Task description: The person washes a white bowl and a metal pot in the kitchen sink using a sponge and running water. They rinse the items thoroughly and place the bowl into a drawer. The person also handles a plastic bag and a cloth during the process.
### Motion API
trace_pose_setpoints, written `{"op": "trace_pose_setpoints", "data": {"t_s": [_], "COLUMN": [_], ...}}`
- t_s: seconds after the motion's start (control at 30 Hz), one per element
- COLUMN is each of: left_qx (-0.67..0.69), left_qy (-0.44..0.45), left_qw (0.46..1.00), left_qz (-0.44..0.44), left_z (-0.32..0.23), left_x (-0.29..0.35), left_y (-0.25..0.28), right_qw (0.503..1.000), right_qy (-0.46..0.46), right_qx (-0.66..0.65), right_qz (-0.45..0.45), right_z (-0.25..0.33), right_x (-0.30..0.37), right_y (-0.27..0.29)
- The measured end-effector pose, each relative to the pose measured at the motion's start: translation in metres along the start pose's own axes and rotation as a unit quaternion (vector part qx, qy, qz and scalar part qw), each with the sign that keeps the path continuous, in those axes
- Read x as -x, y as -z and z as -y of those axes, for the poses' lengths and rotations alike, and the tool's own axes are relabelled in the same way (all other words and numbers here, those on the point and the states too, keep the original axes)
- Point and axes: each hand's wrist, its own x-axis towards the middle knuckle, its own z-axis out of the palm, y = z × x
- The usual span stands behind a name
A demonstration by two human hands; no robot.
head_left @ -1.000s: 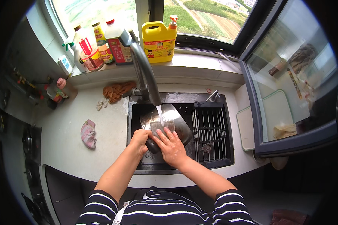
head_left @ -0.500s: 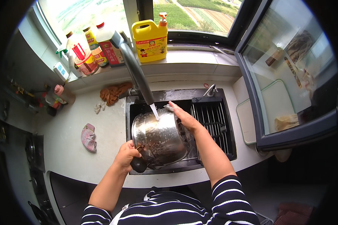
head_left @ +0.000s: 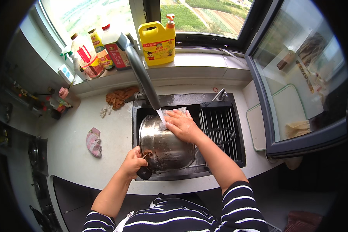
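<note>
A shiny steel pot (head_left: 168, 149) lies on its side in the dark sink (head_left: 183, 177), its wall wet and streaked. My left hand (head_left: 134, 161) is closed round the pot's dark side handle (head_left: 144, 173) at the near left. On the upper side of the pot, my right hand (head_left: 181, 127) presses a pale wet cloth (head_left: 177, 112) against the metal, the fingers over it. Water runs from the grey faucet (head_left: 143, 77) onto the pot beside my right fingertips. The pot's inside is hidden.
A black drying rack (head_left: 219, 125) covers the sink's right part. A pink patterned cloth (head_left: 94, 142) and a brown rag (head_left: 118, 97) lie on the white counter. Bottles and a yellow pump jug (head_left: 157, 44) stand on the sill. An open window pane (head_left: 297, 81) juts in at the right.
My right hand has slid with the cloth from the pot's far right edge leftward onto its upper wall, near the water stream. My left hand keeps its hold on the handle.
</note>
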Motion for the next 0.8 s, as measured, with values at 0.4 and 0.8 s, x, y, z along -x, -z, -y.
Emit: {"op": "trace_pose_setpoints", "data": {"t_s": [0.4,0.8], "left_qx": [0.158,0.372], "left_qy": [0.040,0.089], "left_qw": [0.985,0.905], "left_qz": [0.053,-0.184], "left_z": [-0.018,0.029], "left_x": [0.010,-0.062], "left_y": [0.017,0.001], "right_qw": [0.504,0.934], "right_qy": [-0.227,-0.130], "right_qx": [-0.828,-0.134], "right_qz": [0.092,-0.304], "right_z": [-0.157,-0.006], "right_x": [0.021,0.062], "right_y": [-0.082,-0.080]}}
